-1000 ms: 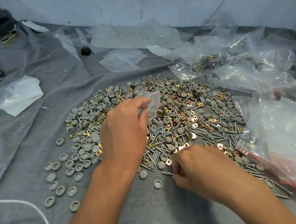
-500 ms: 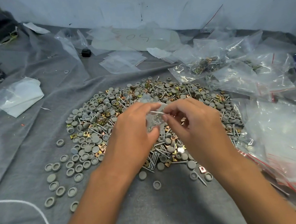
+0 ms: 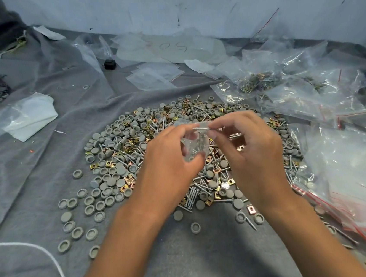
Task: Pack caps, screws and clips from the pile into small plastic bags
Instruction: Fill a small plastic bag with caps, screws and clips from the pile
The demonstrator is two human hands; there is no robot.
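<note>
I see the pile of grey caps, screws and brass clips spread mid-surface on grey cloth. Above it, my left hand grips a small clear bag, fingers curled. My right hand pinches a screw at its mouth.

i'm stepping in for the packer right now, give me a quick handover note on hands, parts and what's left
Left hand holds a small clear bag open above the pile; at least one screw is already inside.
Right hand pinches a screw at the bag's mouth, not yet dropped in.
The pile of grey caps, screws and brass clips lies on the grey cloth, most of it still loose.
Filled bags sit far right; empty red-strip bags near right.
Left: drop the screw in, finish this bag, keep packing.
</note>
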